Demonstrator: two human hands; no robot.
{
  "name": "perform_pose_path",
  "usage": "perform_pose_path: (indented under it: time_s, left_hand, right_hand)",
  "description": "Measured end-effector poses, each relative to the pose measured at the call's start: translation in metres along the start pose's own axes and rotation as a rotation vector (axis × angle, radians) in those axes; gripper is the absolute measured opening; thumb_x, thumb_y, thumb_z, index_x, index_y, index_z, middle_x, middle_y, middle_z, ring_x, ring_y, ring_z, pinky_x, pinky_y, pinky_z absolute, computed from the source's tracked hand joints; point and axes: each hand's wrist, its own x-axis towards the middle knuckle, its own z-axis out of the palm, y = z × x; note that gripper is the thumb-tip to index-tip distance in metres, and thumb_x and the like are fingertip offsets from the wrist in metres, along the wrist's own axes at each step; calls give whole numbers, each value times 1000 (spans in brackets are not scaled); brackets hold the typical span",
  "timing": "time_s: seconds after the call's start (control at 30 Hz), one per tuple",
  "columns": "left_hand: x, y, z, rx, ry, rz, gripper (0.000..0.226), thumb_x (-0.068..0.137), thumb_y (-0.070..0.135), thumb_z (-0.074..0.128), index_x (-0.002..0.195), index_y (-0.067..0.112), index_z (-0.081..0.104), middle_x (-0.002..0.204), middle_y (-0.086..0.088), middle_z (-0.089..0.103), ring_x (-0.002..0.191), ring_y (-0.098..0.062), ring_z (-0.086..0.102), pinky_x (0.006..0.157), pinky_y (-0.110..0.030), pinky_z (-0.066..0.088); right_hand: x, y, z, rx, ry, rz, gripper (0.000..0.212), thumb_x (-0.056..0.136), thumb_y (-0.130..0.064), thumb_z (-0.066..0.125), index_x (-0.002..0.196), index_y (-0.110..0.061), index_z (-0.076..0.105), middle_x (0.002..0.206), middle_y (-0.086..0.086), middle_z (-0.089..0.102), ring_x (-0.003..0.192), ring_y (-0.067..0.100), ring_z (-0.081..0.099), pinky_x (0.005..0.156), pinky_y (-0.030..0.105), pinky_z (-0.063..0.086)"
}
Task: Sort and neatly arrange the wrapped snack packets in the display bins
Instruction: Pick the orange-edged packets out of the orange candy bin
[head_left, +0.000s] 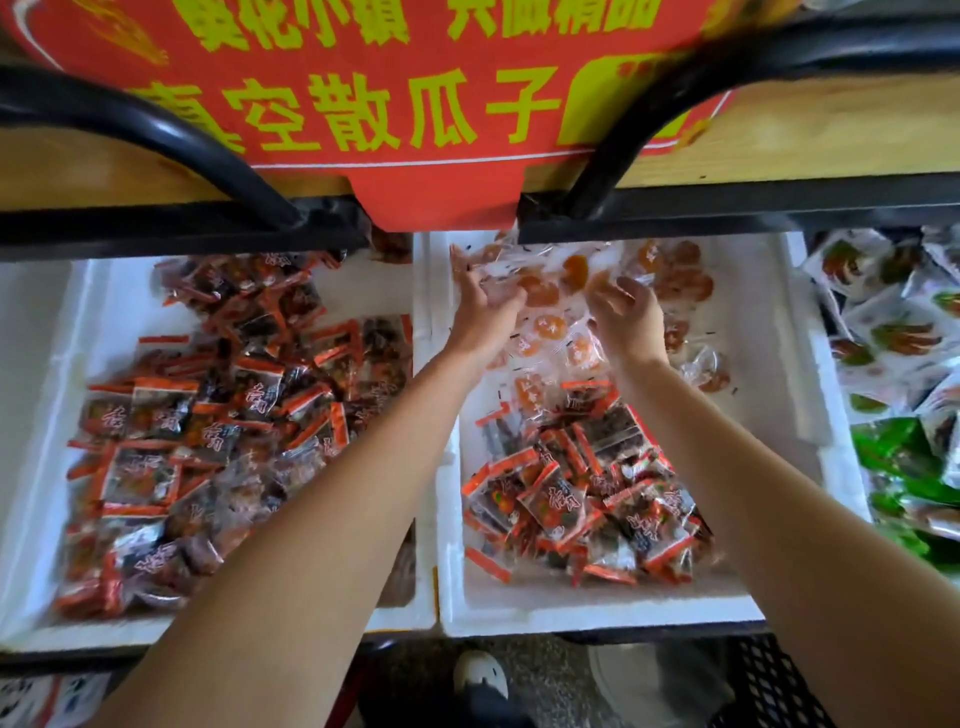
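Head view: the left grip (483, 306) lies spread, fingers straight against the clear orange packets (550, 325) heaped between it and the right grip (628, 312), whose fingers curl loosely; whether they hold one I cannot tell.

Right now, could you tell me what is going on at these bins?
A person reaches both hands into the far end of the middle bin, among the clear orange packets. The left hand has fairly straight fingers against them; whether the right hand grips one is unclear. Red-and-black packets fill that bin's near end, so it holds two kinds. The left bin holds more red-and-black ones.
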Motion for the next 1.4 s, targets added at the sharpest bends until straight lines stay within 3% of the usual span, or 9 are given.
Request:
perform_pose_path:
  time_s: [0.17, 0.3, 0.53, 0.63, 0.77, 0.93, 1.13, 1.27, 1.4]
  left_hand:
    - [-54, -37, -29, 454, -106, 287, 45, 97, 23, 58, 138, 10, 45, 134, 1, 46, 126, -12, 43, 99, -13, 28]
    - [-111, -93, -94, 701, -2, 470, 26, 90, 10, 63, 116, 8, 60, 114, -1, 52, 110, -18, 50, 95, -30, 42]
    - [-146, -152, -196, 979, 68, 182, 53, 90, 28, 66, 137, 12, 48, 143, -6, 44, 136, -30, 40, 112, -45, 32]
    - [-140, -155, -212, 913, 15, 81, 71, 96, 42, 52, 154, 18, 20, 161, 0, 17, 150, -19, 14, 120, -37, 15]
    - [-120, -155, -206, 800, 114, 157, 71, 91, 38, 63, 148, 10, 33, 145, -8, 47, 137, -25, 39, 113, -33, 28]
    - [-116, -150, -196, 446, 205, 170, 41, 88, 13, 70, 125, 2, 57, 93, 0, 62, 82, -14, 61, 69, -5, 43]
    - [-139, -154, -216, 208, 411, 318, 16, 89, 5, 68, 104, 4, 62, 99, -4, 63, 86, -5, 60, 73, -7, 48]
    - [-158, -146, -208, 130, 430, 464, 14, 90, 3, 65, 103, 3, 59, 99, -5, 63, 89, 1, 61, 75, -8, 49]
    - [-179, -157, -182, 269, 229, 619, 16, 88, 2, 67, 104, 5, 63, 101, -4, 62, 93, -4, 61, 86, -17, 51]
  right_hand:
    - [-51, 19, -2, -392, -133, -215, 44, 95, -14, 50, 137, -12, 35, 141, 9, 40, 119, 14, 45, 99, 20, 34]
    - [-112, 50, 15, -457, -355, -358, 32, 94, -5, 47, 124, -16, 49, 129, 3, 51, 114, 15, 52, 102, 31, 44]
    - [-189, 65, 87, -669, -771, -411, 48, 96, -9, 42, 142, -21, 31, 142, 0, 37, 119, 23, 49, 98, 29, 41]
    - [-192, 69, 124, -791, -770, -418, 61, 98, -10, 41, 150, -13, 10, 157, 3, 11, 143, 22, 14, 116, 28, 15]
    - [-180, 84, 160, -925, -648, -310, 79, 94, -12, 51, 150, -14, -6, 158, 6, -5, 145, 27, 4, 118, 35, 11]
    - [-181, 90, 166, -744, -478, -309, 50, 90, -1, 53, 134, -12, 33, 123, 8, 54, 112, 26, 54, 94, 37, 48]
    - [-201, 62, 136, -582, -321, -340, 29, 99, -9, 41, 126, -14, 48, 87, 9, 67, 50, 14, 52, 41, 24, 43]
    - [-225, 52, 138, -240, -264, -169, 16, 98, -14, 47, 108, -8, 56, 82, 0, 68, 61, 20, 62, 59, 34, 55]
    - [-248, 41, 144, 258, -443, 159, 47, 87, -36, 53, 111, 3, 56, 100, 13, 67, 91, 17, 67, 83, 25, 55]
